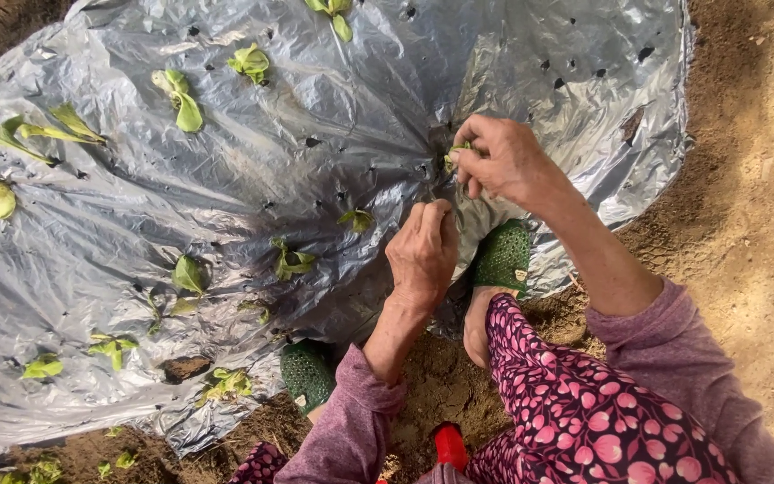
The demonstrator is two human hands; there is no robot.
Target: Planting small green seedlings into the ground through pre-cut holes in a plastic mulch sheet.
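Drooping, perhaps — small green seedling [455, 154]

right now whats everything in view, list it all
plastic sheet: one, silver-grey, punched with holes, spread over the bed
seedlings: over a dozen, light green, in the sheet's holes
seedling in hand: one, green, in the right hand's grip
soil: brown, right and bottom edges
red object: one, bottom centre, kind unclear
shoes: two, green
trousers: pink-patterned
sleeves: mauve
left hand: fingertips at the sheet
right hand: pinching the seedling
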